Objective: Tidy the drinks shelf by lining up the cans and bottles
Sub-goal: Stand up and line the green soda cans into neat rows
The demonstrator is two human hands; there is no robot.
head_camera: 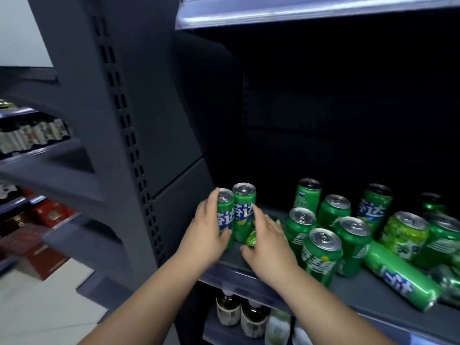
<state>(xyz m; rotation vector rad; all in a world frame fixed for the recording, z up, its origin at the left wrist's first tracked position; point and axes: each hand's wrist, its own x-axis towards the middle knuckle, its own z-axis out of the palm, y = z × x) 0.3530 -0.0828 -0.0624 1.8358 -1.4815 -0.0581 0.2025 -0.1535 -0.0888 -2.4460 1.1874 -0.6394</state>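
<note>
Two tall green cans stand side by side at the left end of the dark shelf (231, 260): the nearer left can (226, 212) and the can behind it (244, 210). My left hand (207, 230) wraps around the left can, thumb at its base. My right hand (267, 240) lies over a green can on its side (252, 238), fingers straight, fingertips against the upright pair. To the right stand several green cans (321, 252) in a loose cluster. One long can (400, 277) lies tipped over at the front right.
The shelf upright (129, 145) with slotted holes rises on the left. The shelf above (298, 13) overhangs. Brown bottles (229, 310) stand on the shelf below. Red boxes (49, 215) fill a neighbouring rack at left.
</note>
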